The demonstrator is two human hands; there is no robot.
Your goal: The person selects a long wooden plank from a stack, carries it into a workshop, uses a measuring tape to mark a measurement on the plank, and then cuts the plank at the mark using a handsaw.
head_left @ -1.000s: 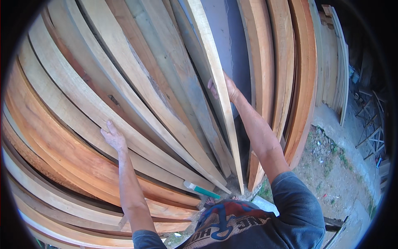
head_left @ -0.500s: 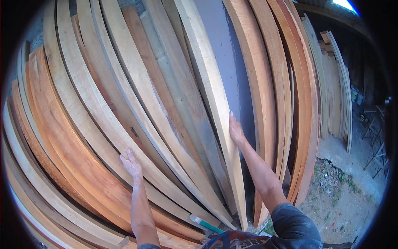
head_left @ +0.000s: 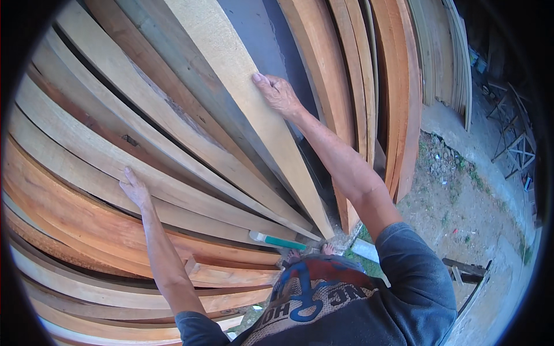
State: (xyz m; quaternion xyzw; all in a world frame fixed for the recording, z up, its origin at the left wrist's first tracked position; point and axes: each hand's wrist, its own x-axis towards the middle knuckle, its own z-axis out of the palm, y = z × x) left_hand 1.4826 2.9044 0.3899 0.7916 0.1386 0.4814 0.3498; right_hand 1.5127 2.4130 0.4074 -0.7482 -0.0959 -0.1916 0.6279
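Dirt yard [head_left: 444, 207] w/ bits of grass and rubble at 3–4 o'clock, another stack of boards [head_left: 441, 63] up at 2, plus long timber fanned from 8 round to 2 (the bend's prob just the lens). Your pale board [head_left: 268, 132] runs from 11 down to 5, low end near your feet [head_left: 328, 249], greyish-purple panel [head_left: 251, 23] showing past its R edge at 12. Your right hand [head_left: 280, 97] is at 12, clamped on that R edge, thumb on the broad face, fingers mostly hidden. Your left hand [head_left: 137, 189] is at 9 by the edge of a light plank [head_left: 173, 187], fingers half-curled; can't say if it's gripping or just resting there. Green-and-white thing [head_left: 283, 241] at 6, near the low ends, fyi.

IMO the step rn is holding that one board by its edge, broad face toward you. Next move prob calls for a firm hold and a steady low end, bc a long board held one-handed could swing.
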